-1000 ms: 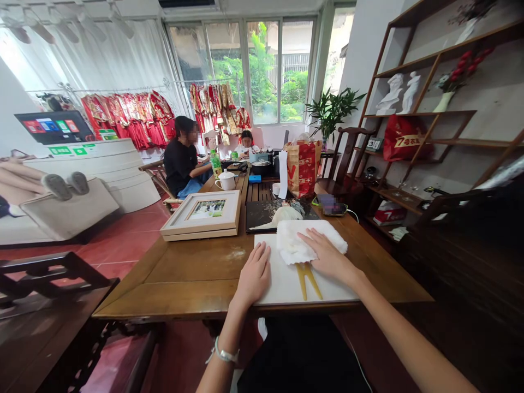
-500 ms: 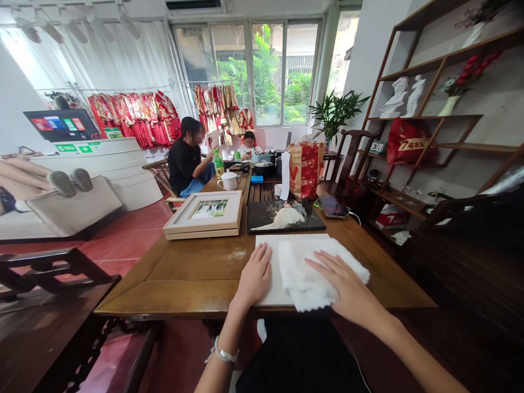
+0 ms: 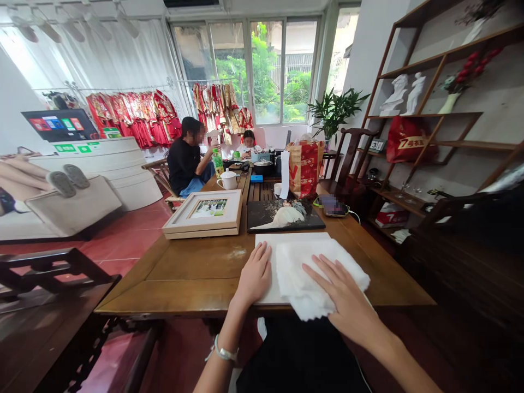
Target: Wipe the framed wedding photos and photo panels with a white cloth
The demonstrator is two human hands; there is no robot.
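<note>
- The right hand is lying flat on the white cloth, fingers spread and straight; it is pressing down rather than gripping, with nothing pinched between the fingers.
- The left hand is resting palm down on the left edge of the white panel, fingers extended, close together and released; it is bracing the panel against the table.
- The cloth is covering the right part of the panel, at the near side of the table; its near corner is hanging past the table edge.
- The cloth is looking soft, light and limp, a fluffy white wad with ragged edges; it is likely sliding easily on the smooth panel, so a flat palm on its middle or a pinch at a bunched corner seems the fair hold.
- The panel is looking thin, stiff and plain white; it is perhaps a backing board or a face-down print, though the view is not showing which; its edges seem the place to take it.
- A dark photo print is lying just behind the panel; a framed picture is sitting to the left of the print, apart from both hands.
- Another person is sitting at the far end of the table.
</note>
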